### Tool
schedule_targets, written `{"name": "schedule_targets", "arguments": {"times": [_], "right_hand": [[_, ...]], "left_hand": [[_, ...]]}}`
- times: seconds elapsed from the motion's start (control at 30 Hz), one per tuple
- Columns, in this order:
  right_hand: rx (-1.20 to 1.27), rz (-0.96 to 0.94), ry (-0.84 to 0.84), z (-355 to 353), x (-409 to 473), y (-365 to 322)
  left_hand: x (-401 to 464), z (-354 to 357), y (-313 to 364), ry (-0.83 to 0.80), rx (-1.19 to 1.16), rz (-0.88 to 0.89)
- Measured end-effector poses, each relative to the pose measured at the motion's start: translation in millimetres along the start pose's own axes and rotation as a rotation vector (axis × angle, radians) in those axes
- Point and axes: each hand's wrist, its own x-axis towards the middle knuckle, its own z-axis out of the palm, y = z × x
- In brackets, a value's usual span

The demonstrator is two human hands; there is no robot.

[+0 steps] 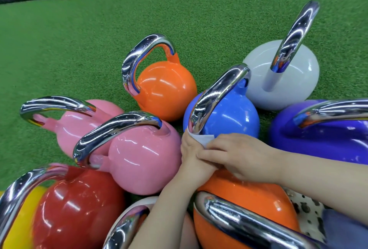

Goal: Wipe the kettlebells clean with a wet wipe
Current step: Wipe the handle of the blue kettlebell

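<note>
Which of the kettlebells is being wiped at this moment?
The light blue kettlebell in the middle. Both hands, left hand and right hand, hold the white wipe at the lower end of its chrome handle; no hand touches any other handle.

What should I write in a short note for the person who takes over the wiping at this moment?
Left hand: holds the white wet wipe at the lower end of the blue kettlebell handle.
Right hand: fingers pinch the same wipe, over the left hand.
Kettlebells stand clustered on the green turf: orange, pink, red, grey, purple around the blue one.
Done: cannot tell which are already clean.
Left: finish the blue one, then check the others.
</note>
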Motion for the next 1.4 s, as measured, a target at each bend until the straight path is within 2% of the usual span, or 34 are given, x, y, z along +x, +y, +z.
{"name": "schedule_targets", "arguments": {"times": [0.07,0.17,0.23,0.33,0.4,0.5,0.6,0.7,0.87,1.03,1.17,1.27,1.4], "right_hand": [[0.006,0.087,0.031,2.1,3.1,0.5],[-0.055,0.214,0.02,8.1,5.2,7.6],[-0.172,0.268,0.004,13.5,2.7,11.7],[-0.352,0.32,0.008,20.9,-1.0,11.7],[-0.385,0.356,-0.009,20.4,2.6,10.9],[-0.337,0.427,-0.071,12.9,14.2,19.4],[-0.241,0.418,-0.165,3.3,26.0,30.0],[-0.226,0.429,-0.217,0.3,32.9,36.3],[-0.217,0.443,-0.117,12.1,24.0,32.6],[-0.195,0.445,-0.046,17.1,12.9,23.0],[-0.223,0.43,-0.006,17.9,8.0,22.9],[-0.149,0.457,-0.062,11.7,16.9,27.4],[-0.133,0.423,-0.145,-1.5,35.2,34.1]], "left_hand": [[-6.0,-4.2,2.5,-0.098,-0.106,0.071],[-20.9,-13.4,6.7,-0.259,-0.239,0.019],[-28.2,-15.0,6.9,-0.282,-0.304,0.017],[-25.6,-15.0,0.6,-0.228,-0.461,0.046],[-20.6,-11.2,-6.4,-0.18,-0.537,0.046],[-15.1,-7.9,-9.4,-0.151,-0.651,0.071],[-12.2,-10.0,-9.1,-0.141,-0.737,0.064],[-7.4,-8.4,-10.1,-0.042,-0.807,0.031],[-3.7,-12.0,-1.7,0.098,-0.78,0.051],[2.2,-21.6,-2.2,0.075,-0.741,0.113],[4.3,-24.1,-3.2,0.118,-0.719,0.147],[2.5,-20.7,-0.5,0.117,-0.769,0.145],[-0.9,-10.5,-3.7,0.172,-0.871,0.0]]}}
